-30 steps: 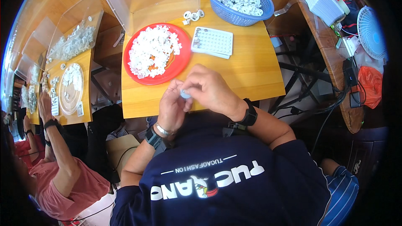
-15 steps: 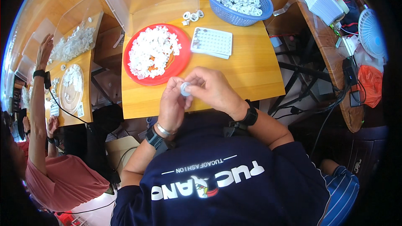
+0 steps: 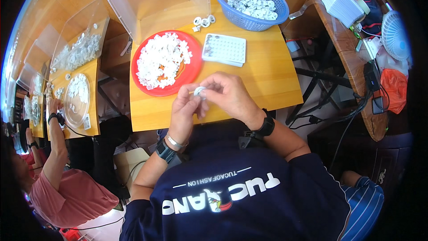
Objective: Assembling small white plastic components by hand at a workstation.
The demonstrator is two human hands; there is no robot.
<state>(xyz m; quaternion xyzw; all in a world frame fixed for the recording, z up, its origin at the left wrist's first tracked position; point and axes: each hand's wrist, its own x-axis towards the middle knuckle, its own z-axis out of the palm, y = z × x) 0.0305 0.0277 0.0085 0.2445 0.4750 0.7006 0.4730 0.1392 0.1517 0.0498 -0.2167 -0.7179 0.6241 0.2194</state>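
Note:
Above the near edge of the wooden table, a small round white plastic piece (image 3: 199,91) is pinched between the fingertips of both hands. My left hand (image 3: 183,108) grips it from the left, and my right hand (image 3: 229,96) has thumb and forefinger on its right side. The fingers cover part of it. Just beyond them lies a red plate (image 3: 196,47) heaped with small white plastic pieces (image 3: 154,60). To its right sits a white tray (image 3: 229,50) with rows of round recesses; a few at its left hold silvery discs.
A blue basket (image 3: 249,22) of round white pieces stands at the far right of the table (image 3: 267,71). Several loose rings (image 3: 205,22) lie beside it, near a clear plastic bin (image 3: 156,6). At left, a co-worker's hand (image 3: 54,105) is near another table. A fan (image 3: 396,35) stands right.
The white piece has turned slightly between my fingertips; both hands stay nearly in place. The co-worker's raised arm has come down toward their table. The view has shifted slightly.

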